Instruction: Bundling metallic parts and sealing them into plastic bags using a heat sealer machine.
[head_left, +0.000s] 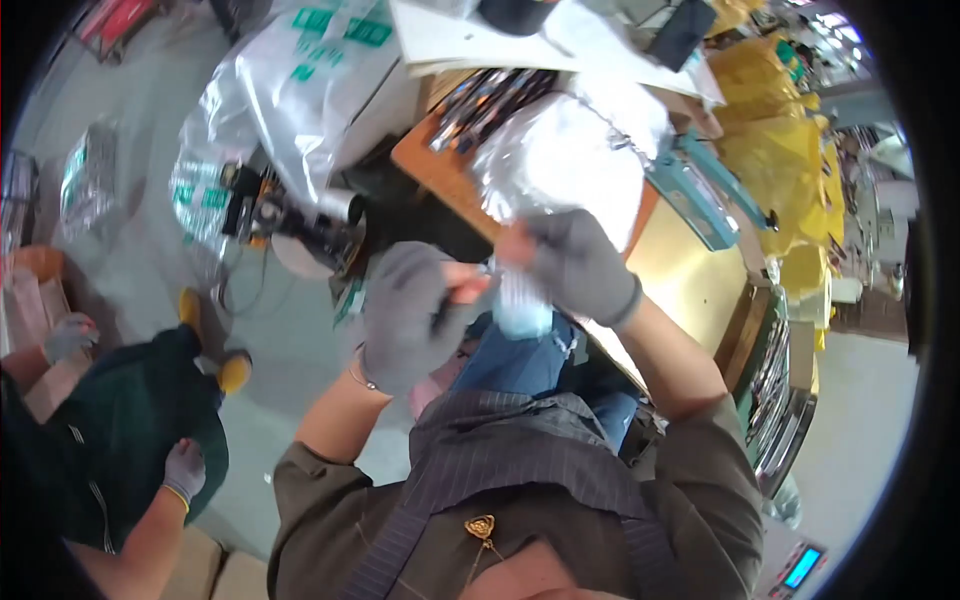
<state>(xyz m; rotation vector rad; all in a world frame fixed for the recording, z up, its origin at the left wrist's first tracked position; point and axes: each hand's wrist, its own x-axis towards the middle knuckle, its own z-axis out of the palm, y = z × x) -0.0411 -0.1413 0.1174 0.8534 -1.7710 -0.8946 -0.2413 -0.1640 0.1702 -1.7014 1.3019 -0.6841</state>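
Both of my hands wear grey gloves with bare fingertips and meet above my lap. My left hand (412, 315) pinches the top edge of a small clear plastic bag (523, 304) with pale blue contents. At the same bag's top, my right hand (574, 266) is closed and blurred by motion. The bag hangs between the hands. Just beyond them, a large clear plastic bag (577, 161) reflects light on an orange-brown board (442, 176). Dark, thin pieces with orange and blue spots (491, 109) lie behind it in a bundle.
A blue-green bench device (694, 191), perhaps a bag sealer, stands at the right beside yellow plastic bags (772, 142). A large printed plastic bag (300, 97) and a black machine (292, 217) are on the left. A co-worker in dark green (142, 427) is at the lower left.
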